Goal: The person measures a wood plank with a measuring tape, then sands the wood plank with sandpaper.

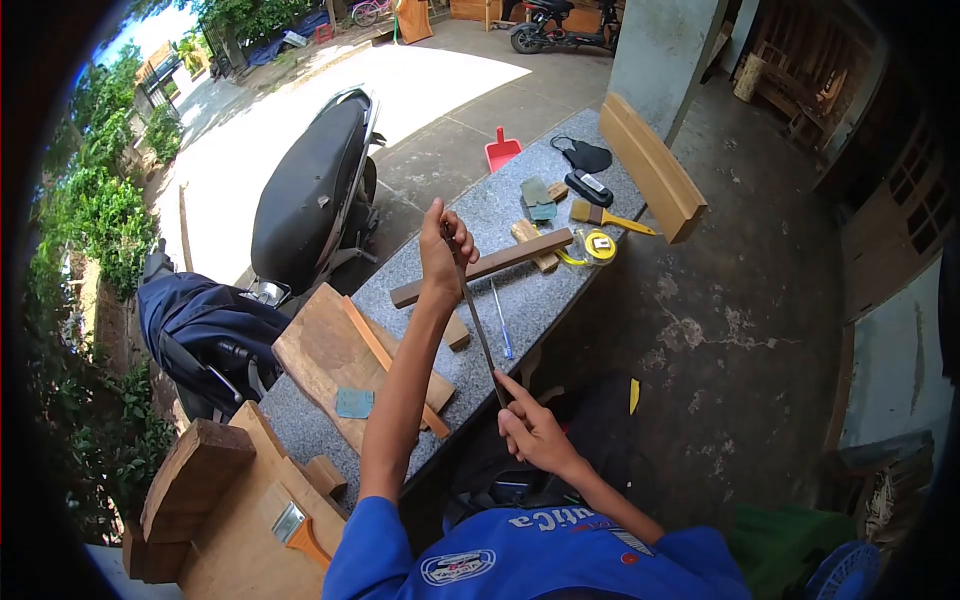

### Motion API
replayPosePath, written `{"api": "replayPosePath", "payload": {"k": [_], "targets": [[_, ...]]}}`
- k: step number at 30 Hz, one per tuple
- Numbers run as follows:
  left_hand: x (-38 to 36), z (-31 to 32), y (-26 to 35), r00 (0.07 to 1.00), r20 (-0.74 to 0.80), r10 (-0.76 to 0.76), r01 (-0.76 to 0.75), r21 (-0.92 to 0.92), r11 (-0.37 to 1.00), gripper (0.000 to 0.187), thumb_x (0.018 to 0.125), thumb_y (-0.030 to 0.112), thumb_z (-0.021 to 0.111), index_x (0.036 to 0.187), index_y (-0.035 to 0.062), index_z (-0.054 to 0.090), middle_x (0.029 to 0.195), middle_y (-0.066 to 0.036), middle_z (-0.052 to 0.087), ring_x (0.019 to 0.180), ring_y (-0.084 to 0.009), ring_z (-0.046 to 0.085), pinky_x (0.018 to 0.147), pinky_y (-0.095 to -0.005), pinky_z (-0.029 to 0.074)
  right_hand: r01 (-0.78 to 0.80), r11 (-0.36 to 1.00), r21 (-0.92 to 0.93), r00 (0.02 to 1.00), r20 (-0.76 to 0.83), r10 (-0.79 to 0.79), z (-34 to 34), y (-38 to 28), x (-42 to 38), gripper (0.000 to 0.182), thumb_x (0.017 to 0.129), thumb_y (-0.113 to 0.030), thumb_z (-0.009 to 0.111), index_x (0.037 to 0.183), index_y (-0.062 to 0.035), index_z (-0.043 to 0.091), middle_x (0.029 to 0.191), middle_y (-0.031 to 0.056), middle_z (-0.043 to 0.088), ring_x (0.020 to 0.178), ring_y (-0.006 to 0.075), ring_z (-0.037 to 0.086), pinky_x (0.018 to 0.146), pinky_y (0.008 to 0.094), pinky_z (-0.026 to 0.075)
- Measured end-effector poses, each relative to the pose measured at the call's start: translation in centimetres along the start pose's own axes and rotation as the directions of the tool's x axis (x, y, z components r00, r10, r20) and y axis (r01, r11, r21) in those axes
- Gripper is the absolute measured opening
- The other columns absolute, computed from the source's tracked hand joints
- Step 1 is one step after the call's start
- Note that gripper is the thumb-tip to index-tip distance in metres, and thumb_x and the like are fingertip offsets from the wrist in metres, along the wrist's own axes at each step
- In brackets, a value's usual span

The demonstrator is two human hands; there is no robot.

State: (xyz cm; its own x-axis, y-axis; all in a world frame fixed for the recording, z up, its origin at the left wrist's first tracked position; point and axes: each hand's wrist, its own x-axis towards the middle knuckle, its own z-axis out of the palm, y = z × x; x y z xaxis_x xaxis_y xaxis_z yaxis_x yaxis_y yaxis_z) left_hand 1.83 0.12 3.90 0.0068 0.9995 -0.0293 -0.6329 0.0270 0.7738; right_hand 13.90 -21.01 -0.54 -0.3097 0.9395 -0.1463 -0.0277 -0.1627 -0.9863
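Observation:
A long, thin dark strip [479,328] runs slantwise between my two hands above the near edge of the stone-topped table. My left hand [447,252] is closed around its upper end, with the fingers curled. Lower down, near my body, my right hand [537,427] grips the other end, its index finger stretched along the strip. Behind the strip, a dark brown wooden bar [520,256] lies across the table, propped on a small wood block [540,250]. A blue-and-white pen [501,320] lies just right of the strip.
A wide wooden board [325,345] carries a reddish wood strip [385,352] and sandpaper [355,403]. A tape measure [600,246], a yellow-handled brush [615,219] and a thick plank [650,165] occupy the far right. Another brush [301,533] lies lower left. A motorbike [315,190] stands beyond the table.

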Motion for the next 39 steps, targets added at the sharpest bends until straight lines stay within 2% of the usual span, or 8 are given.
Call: {"api": "replayPosePath", "payload": {"k": [6,9,15,27,30,33,37,39], "targets": [[-0.1,0.3,-0.2,0.997,-0.069,0.032,-0.039,-0.108,0.993,0.035,0.089,0.042,0.039,0.067,0.0142,0.039,0.049,0.003,0.028,0.039,-0.0086,0.028,0.037,-0.0241,0.026,-0.014,0.992,0.129,1.0,0.007,0.013,-0.5,0.4,0.1,0.047,0.09,-0.02,0.042,0.135,-0.0151,0.027,0.064,0.0005,0.046,0.049,0.0042,0.044,0.04,0.0184,0.039],[0.0,-0.4,-0.1,1.0,0.007,0.006,-0.006,-0.04,0.999,0.033,0.09,0.04,0.037,0.07,0.0133,0.041,0.047,0.004,0.026,0.038,-0.0074,0.026,0.036,-0.0223,0.025,-0.037,0.989,0.146,0.999,0.003,0.037,-0.7,0.4,0.1,0.048,0.09,-0.019,0.044,0.135,-0.0149,0.028,0.062,0.0,0.046,0.048,0.0038,0.044,0.041,0.0181,0.039],[-0.3,-0.5,0.1,0.926,0.374,-0.051,0.132,-0.194,0.972,0.032,0.092,0.036,0.033,0.077,0.0101,0.044,0.048,0.003,0.03,0.037,-0.006,0.028,0.032,-0.0206,0.023,0.027,0.998,0.054,0.994,-0.105,-0.022,-0.2,0.6,0.0,0.052,0.086,-0.013,0.05,0.134,-0.0109,0.029,0.057,0.0006,0.048,0.047,0.0052,0.048,0.042,0.0203,0.041],[-0.5,-0.1,-0.3,0.953,0.302,0.0,0.011,-0.036,0.999,0.046,0.092,0.046,0.028,0.079,0.0067,0.046,0.054,0.0,0.035,0.039,-0.0074,0.036,0.033,-0.0197,0.032,0.087,0.993,-0.077,0.994,-0.059,-0.092,-0.4,1.4,0.6,0.019,0.085,-0.009,0.05,0.101,0.0004,0.047,0.065,0.0049,0.054,0.053,0.0097,0.055,0.048,0.0238,0.046],[-0.7,0.1,-0.6,0.951,0.307,0.03,0.0,-0.096,0.995,0.042,0.093,0.043,0.028,0.077,0.0076,0.044,0.056,0.001,0.034,0.039,-0.0059,0.034,0.03,-0.018,0.029,0.281,0.953,0.114,0.959,-0.062,-0.275,-0.4,3.2,2.0,0.021,0.084,-0.006,0.047,0.104,-0.001,0.044,0.07,0.0056,0.054,0.056,0.0107,0.056,0.049,0.0241,0.047],[-0.3,-0.2,-0.7,0.955,0.292,0.056,-0.021,-0.123,0.992,0.041,0.093,0.043,0.029,0.085,0.0064,0.046,0.056,0.001,0.034,0.042,-0.0073,0.037,0.034,-0.0195,0.032,0.054,0.958,0.282,0.999,-0.014,-0.053,-0.7,1.6,2.4,0.031,0.086,-0.007,0.043,0.116,-0.0022,0.036,0.07,0.0047,0.051,0.054,0.01,0.054,0.046,0.0232,0.045],[1.4,-1.2,-1.5,0.98,0.192,0.057,-0.083,0.133,0.988,0.038,0.091,0.038,0.037,0.108,0.0052,0.045,0.066,-0.004,0.048,0.059,-0.0133,0.05,0.054,-0.0263,0.042,-0.013,0.993,0.12,0.997,-0.075,0.022,-2.1,0.2,4.0,0.047,0.09,-0.013,0.035,0.133,-0.0101,0.02,0.063,0.0011,0.044,0.047,0.007,0.043,0.042,0.0198,0.037],[4.1,-4.2,-2.7,0.991,0.127,0.048,-0.094,0.389,0.917,0.041,0.087,0.033,0.043,0.117,0.0046,0.041,0.076,-0.008,0.056,0.072,-0.0174,0.056,0.066,-0.0313,0.045,0.08,0.99,-0.117,0.973,-0.207,-0.103,-3.1,1.7,5.5,0.054,0.088,-0.009,0.036,0.137,-0.011,0.015,0.058,0.0069,0.045,0.046,0.0141,0.045,0.045,0.0287,0.039]]}}
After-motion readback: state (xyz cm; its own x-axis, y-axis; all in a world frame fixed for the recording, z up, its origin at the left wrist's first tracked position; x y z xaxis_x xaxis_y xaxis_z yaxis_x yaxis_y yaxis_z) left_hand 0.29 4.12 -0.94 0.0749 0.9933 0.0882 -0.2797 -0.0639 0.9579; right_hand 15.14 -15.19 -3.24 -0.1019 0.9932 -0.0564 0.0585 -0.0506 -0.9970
